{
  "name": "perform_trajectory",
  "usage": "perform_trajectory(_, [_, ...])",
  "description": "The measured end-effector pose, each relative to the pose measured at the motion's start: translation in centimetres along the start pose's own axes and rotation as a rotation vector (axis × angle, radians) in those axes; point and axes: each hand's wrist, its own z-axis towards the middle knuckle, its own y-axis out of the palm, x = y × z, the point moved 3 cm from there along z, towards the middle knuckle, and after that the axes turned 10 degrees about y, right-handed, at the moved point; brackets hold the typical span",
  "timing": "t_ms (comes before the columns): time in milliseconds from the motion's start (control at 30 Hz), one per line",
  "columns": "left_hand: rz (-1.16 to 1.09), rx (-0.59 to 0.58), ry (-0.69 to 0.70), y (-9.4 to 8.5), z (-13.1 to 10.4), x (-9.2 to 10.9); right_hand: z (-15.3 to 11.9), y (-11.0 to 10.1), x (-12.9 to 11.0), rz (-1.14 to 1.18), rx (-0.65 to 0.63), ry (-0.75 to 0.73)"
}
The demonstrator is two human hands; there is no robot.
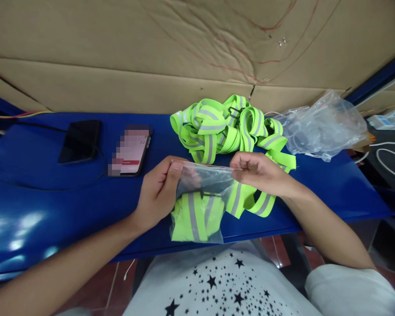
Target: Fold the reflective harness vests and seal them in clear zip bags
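A clear plastic bag hangs between my hands at the table's front edge, with a folded yellow-green strap with grey stripes inside it. My left hand pinches the bag's top left corner between thumb and fingers. At the top right corner, my right hand grips the bag's edge with its fingers curled. Behind the bag lies a tangled pile of the same yellow-green straps with a black buckle, and loose strap ends reach down beside and under my right hand.
On the blue table, a black phone and a lit phone lie to the left. Clear plastic bags are heaped at the right, near white cables. A brown cardboard panel stands behind.
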Motion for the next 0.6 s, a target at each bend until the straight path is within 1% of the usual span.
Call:
perform_trajectory(100, [-0.008,-0.002,0.016,0.0,0.0,0.0,0.0,-0.1,0.0,0.044,-0.017,0.018])
perform_trajectory(167, [-0.075,-0.034,0.013,0.1,0.0,0.1,0.0,-0.3,0.0,0.035,-0.022,0.02])
perform_trajectory(300, [-0.247,-0.104,-0.127,0.4,0.2,0.2,-0.2,-1.1,0.0,-0.056,0.028,0.001])
perform_trajectory(333, [-0.256,-0.113,-0.162,0.4,0.3,0.2,-0.3,-1.2,0.0,-0.084,0.043,-0.004])
perform_trajectory(400, [-0.253,-0.128,-0.186,0.4,0.4,0.3,-0.4,-1.3,0.1,-0.131,0.066,-0.021])
perform_trajectory(600, [-0.214,-0.112,-0.16,0.4,0.5,0.3,-0.6,-0.8,-0.2,-0.175,0.118,-0.068])
